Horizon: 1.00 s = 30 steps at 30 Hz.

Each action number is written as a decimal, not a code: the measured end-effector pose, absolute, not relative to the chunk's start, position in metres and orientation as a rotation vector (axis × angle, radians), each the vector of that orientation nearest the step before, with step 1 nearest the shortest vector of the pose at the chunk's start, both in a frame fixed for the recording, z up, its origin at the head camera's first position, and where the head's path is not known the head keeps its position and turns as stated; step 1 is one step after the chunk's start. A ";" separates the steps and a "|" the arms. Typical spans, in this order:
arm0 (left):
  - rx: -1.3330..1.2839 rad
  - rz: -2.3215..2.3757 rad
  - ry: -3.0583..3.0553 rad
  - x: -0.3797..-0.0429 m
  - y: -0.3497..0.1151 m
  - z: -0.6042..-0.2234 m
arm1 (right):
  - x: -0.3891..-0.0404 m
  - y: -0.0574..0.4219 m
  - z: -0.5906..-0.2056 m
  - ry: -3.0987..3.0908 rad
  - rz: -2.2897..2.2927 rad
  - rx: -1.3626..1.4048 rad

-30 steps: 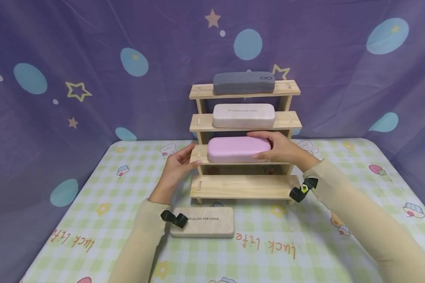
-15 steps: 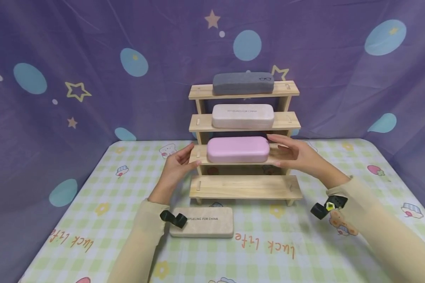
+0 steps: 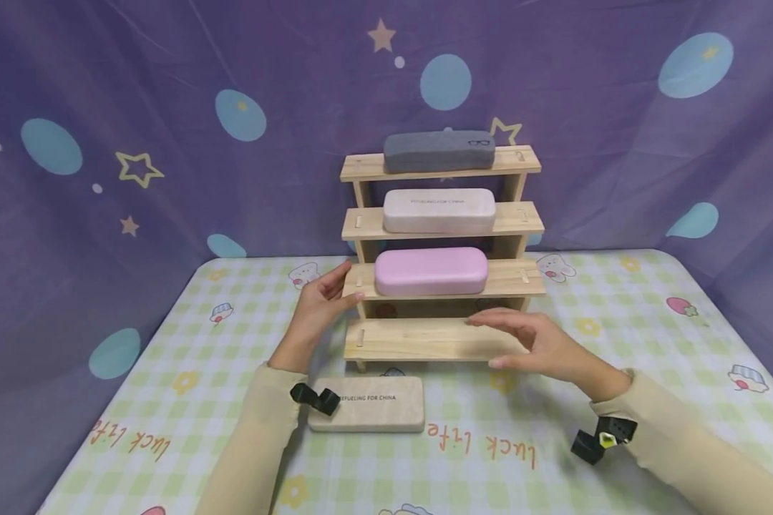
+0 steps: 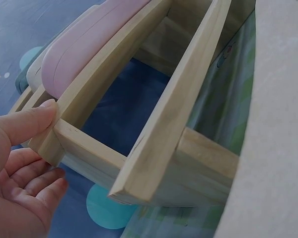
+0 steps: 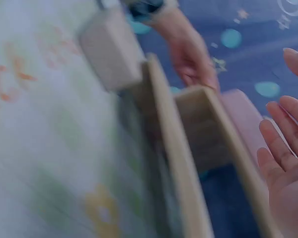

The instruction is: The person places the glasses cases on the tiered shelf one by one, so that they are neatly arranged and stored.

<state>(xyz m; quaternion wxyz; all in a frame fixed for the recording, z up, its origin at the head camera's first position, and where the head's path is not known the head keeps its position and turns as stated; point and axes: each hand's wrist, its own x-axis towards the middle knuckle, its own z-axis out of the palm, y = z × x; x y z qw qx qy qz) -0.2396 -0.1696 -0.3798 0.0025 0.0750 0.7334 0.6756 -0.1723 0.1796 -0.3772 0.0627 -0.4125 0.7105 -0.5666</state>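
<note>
My left hand holds the left end of the wooden stepped shelf; in the left wrist view the thumb lies on the board's edge, fingers curled beside and below it. A pink glasses case lies on that tier. Above it sit a whitish glasses case and, on top, a grey-blue one. My right hand hovers at the right of the lowest tier, fingers apart and holding nothing. A beige glasses case lettered "REFUELING FOR CHINA" lies on the table, partly behind my left wrist camera.
The table wears a green-and-white checked cloth with printed pictures and words. Behind the shelf hangs a purple curtain with stars and blue ovals. The lowest tier carries no case.
My right hand has let go of the pink glasses case, drawn off to the right and come down to the lowest tier. My left hand has kept its place on the shelf.
</note>
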 end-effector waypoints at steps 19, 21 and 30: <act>0.260 2.112 2.304 -0.240 -0.170 -0.380 | -0.128 0.119 -0.428 2.017 -1.726 -1.078; 0.258 2.114 2.305 -0.239 -0.170 -0.380 | -0.128 0.115 -0.432 2.015 -1.732 -1.029; 0.256 2.126 2.295 -0.239 -0.171 -0.380 | -0.127 0.094 -0.447 1.976 -1.765 -0.835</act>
